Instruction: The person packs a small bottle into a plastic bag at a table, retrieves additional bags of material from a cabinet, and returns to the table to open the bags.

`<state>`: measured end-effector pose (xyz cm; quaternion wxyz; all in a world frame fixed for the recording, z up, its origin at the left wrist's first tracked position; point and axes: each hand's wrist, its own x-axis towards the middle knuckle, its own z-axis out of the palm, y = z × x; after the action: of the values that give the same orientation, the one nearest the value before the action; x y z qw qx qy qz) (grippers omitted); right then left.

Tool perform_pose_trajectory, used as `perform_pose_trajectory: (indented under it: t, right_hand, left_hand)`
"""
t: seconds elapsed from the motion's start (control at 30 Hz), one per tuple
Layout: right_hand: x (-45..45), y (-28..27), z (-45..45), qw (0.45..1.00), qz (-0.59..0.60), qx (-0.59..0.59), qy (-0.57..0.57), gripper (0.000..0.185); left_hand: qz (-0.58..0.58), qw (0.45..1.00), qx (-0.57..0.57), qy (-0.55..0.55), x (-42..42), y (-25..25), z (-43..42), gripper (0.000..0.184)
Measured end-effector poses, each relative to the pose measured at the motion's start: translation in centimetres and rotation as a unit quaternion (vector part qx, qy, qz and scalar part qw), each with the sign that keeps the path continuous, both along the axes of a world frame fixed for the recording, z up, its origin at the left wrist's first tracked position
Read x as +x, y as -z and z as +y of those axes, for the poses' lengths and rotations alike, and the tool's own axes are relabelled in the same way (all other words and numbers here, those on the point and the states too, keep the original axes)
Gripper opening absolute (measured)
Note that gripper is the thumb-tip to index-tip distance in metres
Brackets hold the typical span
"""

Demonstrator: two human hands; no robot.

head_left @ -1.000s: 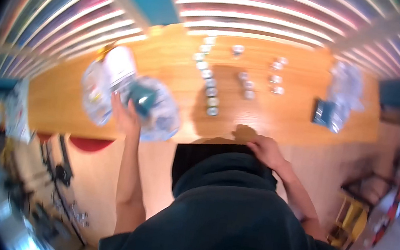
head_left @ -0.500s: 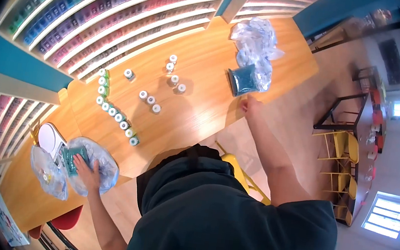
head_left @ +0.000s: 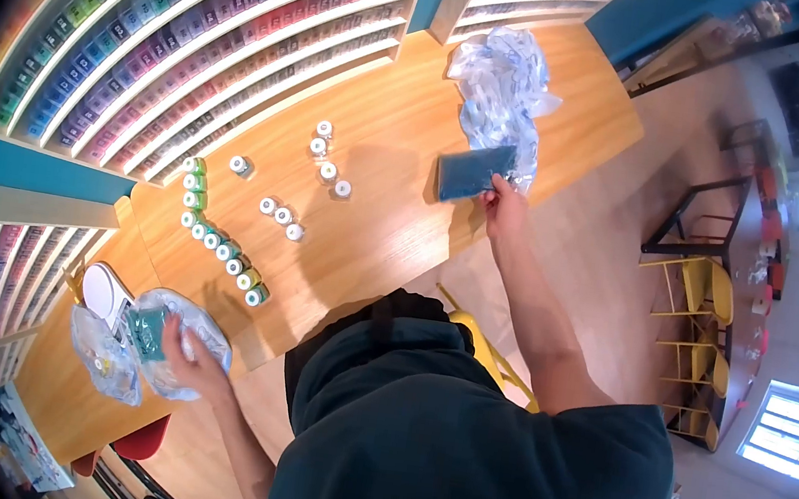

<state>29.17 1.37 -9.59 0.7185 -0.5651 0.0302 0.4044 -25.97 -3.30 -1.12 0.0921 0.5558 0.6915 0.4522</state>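
My right hand (head_left: 506,203) pinches the near right edge of a flat, dark teal packet (head_left: 468,175). Crumpled clear plastic bags (head_left: 504,87) lie just behind that packet. On the left, my left hand (head_left: 195,364) is open with its fingers apart, beside a clear packet of green beads or granules (head_left: 146,332); whether a fingertip still touches it I cannot tell. This green packet rests on a clear plastic bag (head_left: 199,319). Another clear bag (head_left: 103,357) lies to its left, with a small white-capped item inside.
A white scale (head_left: 104,287) stands behind the bags. Green-filled jars with white caps (head_left: 211,241) form a bent row; several other capped jars (head_left: 283,216) stand in small groups on the wooden table (head_left: 374,216). Shelves of coloured containers (head_left: 219,14) line the back. A yellow chair (head_left: 491,363) is beside me.
My right hand has moved onto the dark teal packet and taken hold of its edge. My left hand has drawn back to the right from the top of the green packet.
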Motion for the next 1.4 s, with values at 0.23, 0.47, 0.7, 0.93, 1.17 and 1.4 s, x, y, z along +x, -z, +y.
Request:
perform_pose_trajectory:
  t: [0.23,0.47,0.7,0.93,1.17,1.4]
  right_hand:
    - [-9.5,-7.1,-4.5,0.763,-0.584,-0.053,-0.274,0.022]
    - [-11.8,-6.8,-9.3,0.543,-0.649,0.060,-0.530,0.042]
    - [-11.1,-6.6,-10.6,0.664,-0.556,0.034,-0.499,0.045]
    - [-12.8,-3.7,-9.6,0.771,-0.418,-0.061,-0.477,0.032]
    - [-17.9,-8.3,-7.1,0.728,-0.448,0.032,-0.517,0.020]
    - [-22.9,-11.2,-4.6,0.671,-0.469,0.124,-0.561,0.019]
  left_hand:
    - [-0.407,0.779,-0.361,0.312,18.4,-3.3,4.3,0.026]
    - [-0.533,0.628,-0.505,0.258,23.3,-0.5,3.4,0.024]
    - [-0.526,0.651,-0.516,0.181,20.6,-1.3,1.8,0.021]
    - [-0.522,0.710,-0.443,0.163,19.4,-1.8,1.2,0.015]
    - [-0.546,0.727,-0.396,0.133,17.4,-2.8,0.1,0.013]
    - [-0.551,0.748,-0.363,0.067,14.8,-3.2,-0.6,0.014]
